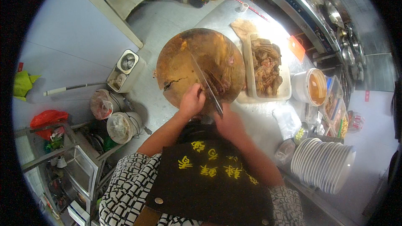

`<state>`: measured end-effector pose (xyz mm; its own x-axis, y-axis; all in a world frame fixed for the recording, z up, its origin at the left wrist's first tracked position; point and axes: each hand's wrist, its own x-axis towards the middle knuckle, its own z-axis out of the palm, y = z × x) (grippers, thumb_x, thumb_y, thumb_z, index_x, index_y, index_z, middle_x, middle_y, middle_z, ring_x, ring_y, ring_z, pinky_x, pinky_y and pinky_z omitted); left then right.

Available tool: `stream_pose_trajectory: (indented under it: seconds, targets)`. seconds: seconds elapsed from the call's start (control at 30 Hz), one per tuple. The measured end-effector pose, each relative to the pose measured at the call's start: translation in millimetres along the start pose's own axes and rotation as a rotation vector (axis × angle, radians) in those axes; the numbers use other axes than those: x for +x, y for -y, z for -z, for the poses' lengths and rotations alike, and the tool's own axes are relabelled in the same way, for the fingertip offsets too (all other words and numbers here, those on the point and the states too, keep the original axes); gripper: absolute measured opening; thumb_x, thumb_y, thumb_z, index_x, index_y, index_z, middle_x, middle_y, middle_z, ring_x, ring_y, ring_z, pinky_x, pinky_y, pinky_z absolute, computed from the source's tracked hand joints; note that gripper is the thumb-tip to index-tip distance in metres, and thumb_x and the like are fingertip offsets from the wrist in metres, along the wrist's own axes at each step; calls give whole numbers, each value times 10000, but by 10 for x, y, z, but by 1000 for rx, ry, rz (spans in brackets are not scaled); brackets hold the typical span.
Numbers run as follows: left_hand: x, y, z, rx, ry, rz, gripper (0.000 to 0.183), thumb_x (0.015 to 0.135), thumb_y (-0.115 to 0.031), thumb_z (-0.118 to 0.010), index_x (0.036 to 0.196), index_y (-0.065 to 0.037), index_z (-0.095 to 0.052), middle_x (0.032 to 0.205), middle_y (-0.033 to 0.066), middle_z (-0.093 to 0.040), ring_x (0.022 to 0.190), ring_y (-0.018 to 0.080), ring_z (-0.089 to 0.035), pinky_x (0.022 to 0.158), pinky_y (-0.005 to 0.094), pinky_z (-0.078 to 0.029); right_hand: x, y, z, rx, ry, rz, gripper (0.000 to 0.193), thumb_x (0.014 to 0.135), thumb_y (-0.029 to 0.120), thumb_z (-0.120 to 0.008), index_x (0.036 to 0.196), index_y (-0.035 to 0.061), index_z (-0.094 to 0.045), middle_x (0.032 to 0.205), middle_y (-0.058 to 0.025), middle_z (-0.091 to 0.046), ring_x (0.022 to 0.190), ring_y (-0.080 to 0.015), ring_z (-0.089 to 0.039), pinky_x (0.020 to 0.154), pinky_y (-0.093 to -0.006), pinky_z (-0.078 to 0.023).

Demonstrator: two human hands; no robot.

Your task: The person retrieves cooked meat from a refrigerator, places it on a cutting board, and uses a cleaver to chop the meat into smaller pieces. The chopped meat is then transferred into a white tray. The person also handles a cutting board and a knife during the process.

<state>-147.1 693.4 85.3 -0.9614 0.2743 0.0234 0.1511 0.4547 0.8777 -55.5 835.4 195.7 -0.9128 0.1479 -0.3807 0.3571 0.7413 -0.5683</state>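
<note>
A round wooden chopping block (176,62) with a dark crack on its left side lies in front of me. My right hand (228,123) grips a cleaver (204,78) by its handle at the block's near edge. The blade points away and slightly left across the block. Close to the blade's left side, my left hand (192,101) has its fingers curled in, and what they hold, if anything, is hidden. Brown cooked meat (217,86), partly in slices or shreds, lies just right of the blade. Paler meat pieces (230,60) sit farther right on the block.
Right of the block, a rectangular tray (286,94) of cooked meat stands on the steel table. Beyond it are a white tub (299,86) of orange-brown contents, plastic containers (335,104) and a row of white plates (322,163). Buckets (121,127) stand on the left.
</note>
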Motion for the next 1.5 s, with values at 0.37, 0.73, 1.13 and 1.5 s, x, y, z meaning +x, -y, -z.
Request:
stream_pose_trajectory:
  seconds: [0.37,0.73,1.13,1.5]
  targets:
    - [86,94,-19,-14,27,-94,155,845,-103,-542,994,-62,-542,903,229,-592,867,432,-578,736,486,-472,113,213,95,-101,111,-88,323,914,247,-529,1086,21,-376,816,-314,-621,800,-512,-604,724,-588,-473]
    - [1134,-101,419,-114,-192,75,503,942,-477,-420,1013,-5,-577,934,187,-667,877,349,-637,787,431,-471,169,342,203,-131,197,-148,315,914,227,-508,1082,-5,-377,848,-322,-627,830,-496,-616,749,-588,-476]
    - [1267,26,331,104,-63,262,359,857,-315,-426,964,-28,-613,969,254,-633,949,424,-592,843,460,-451,265,473,283,-173,247,-187,284,915,207,-491,1067,-9,-387,850,-311,-635,827,-492,-622,744,-589,-471]
    - [1227,89,319,44,-52,258,365,870,-301,-421,968,-8,-617,912,267,-636,903,445,-599,810,493,-456,336,403,262,-114,286,-194,320,914,237,-532,1066,-1,-381,841,-316,-621,818,-509,-600,720,-592,-461]
